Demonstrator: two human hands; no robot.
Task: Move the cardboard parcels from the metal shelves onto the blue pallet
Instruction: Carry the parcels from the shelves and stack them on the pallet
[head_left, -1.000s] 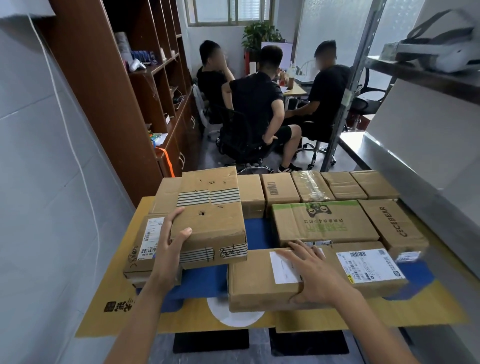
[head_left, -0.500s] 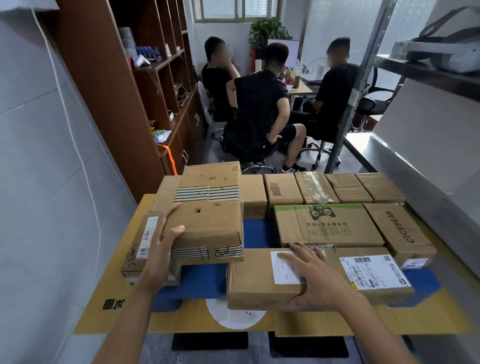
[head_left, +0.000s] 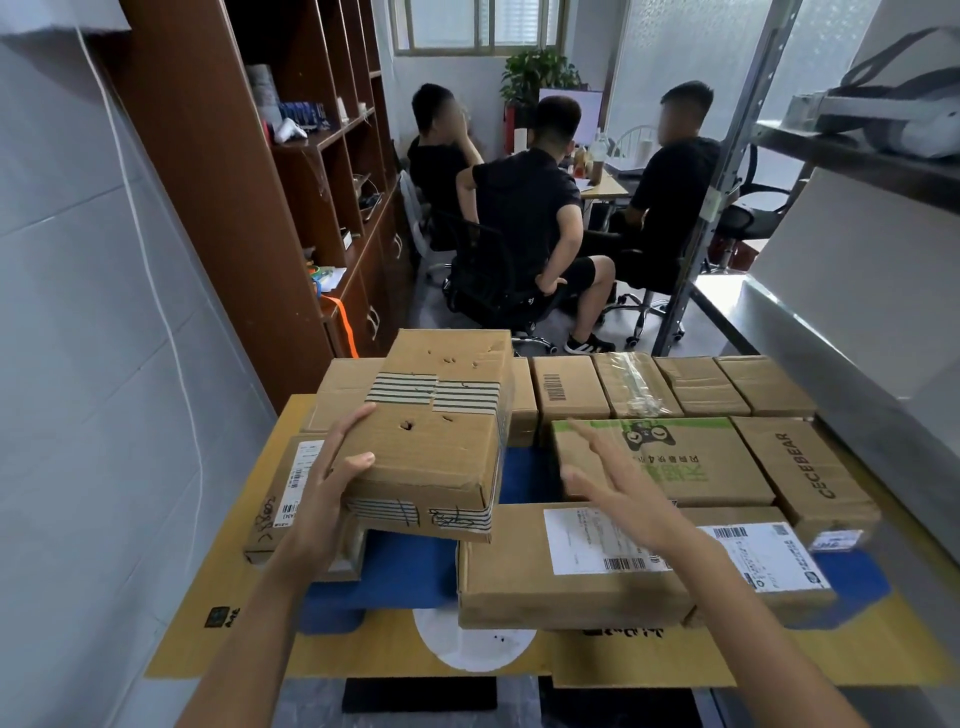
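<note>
Lifted off the long labelled parcel (head_left: 519, 571) within the last half second: the right hand (head_left: 618, 493), now hovering just above it and in front of the green-printed box (head_left: 691, 462), fingers straight and spread, holding nothing. Little changed on the other side, with the left hand (head_left: 317, 499) gripping the near left corner of the striped-tape parcel (head_left: 441, 431), thumb pressed on top, index finger laid along the side edge, remaining fingers hidden underneath.

Held slightly tilted over the blue pallet (head_left: 405, 566), far end over the back row of parcels (head_left: 571, 387), touching or just clear, cannot tell which, and near end overhanging a small labelled parcel (head_left: 270, 525). Carried one-handed, probably to free the right hand for steadying or guiding the drop. Likely bound for the bare blue gap between the stacks. Packed edge to edge elsewhere, apparently to save room, with the CECEBEAR box (head_left: 810, 467) tight against the green-printed one.

Brown corrugated cardboard throughout, matt and scuffed. Small punctures in the held parcel's lid, bands of black-and-white striped tape across top and near face, a marker scribble beside them. White barcode labels on the front parcels, crinkled clear tape on one at the back. Smooth moulded plastic for the pallet, set on a flat yellow cardboard sheet (head_left: 363, 654). Dull grey metal shelf (head_left: 831, 364) along the right edge.
</note>
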